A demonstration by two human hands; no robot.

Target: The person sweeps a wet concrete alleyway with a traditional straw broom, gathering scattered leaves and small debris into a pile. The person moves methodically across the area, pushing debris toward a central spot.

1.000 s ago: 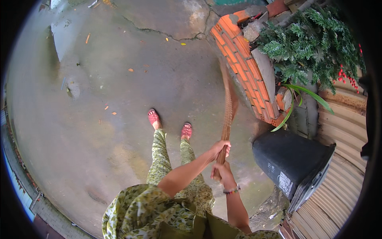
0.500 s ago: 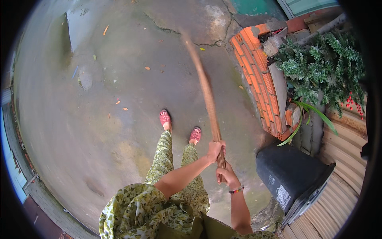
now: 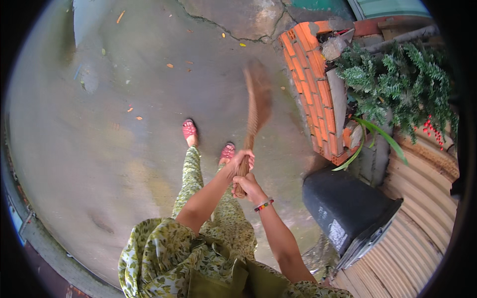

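Grey, damp-looking concrete ground [image 3: 119, 174] fills most of the view I get from the head camera, bending away toward the dark round rim. At the centre I have both hands closed around a brown broom [image 3: 253, 114]: the left hand [image 3: 242, 162] is wrapped round the ridged handle farther up, and the right hand [image 3: 248, 186] grips it just below, near the butt end, with a beaded bracelet [image 3: 264, 205] on that wrist. The broom points away from the body, its far end fanned and smeared by blur over the concrete, so I cannot tell whether it touches. Just left of the hands I see the feet in red sandals [image 3: 189, 129], below green leaf-patterned trousers [image 3: 189, 174]. To the right of the broom, apart from it, runs a low orange brick edging [image 3: 310, 84]; behind that sit dark green needle-like branches [image 3: 397, 74] and a cluster of red berries [image 3: 434, 131]. Nearer me on the right stands a black bin [image 3: 343, 198] beside pale corrugated sheeting [image 3: 397, 248]. A few small fallen leaves [image 3: 170, 65] dot the ground farther out.
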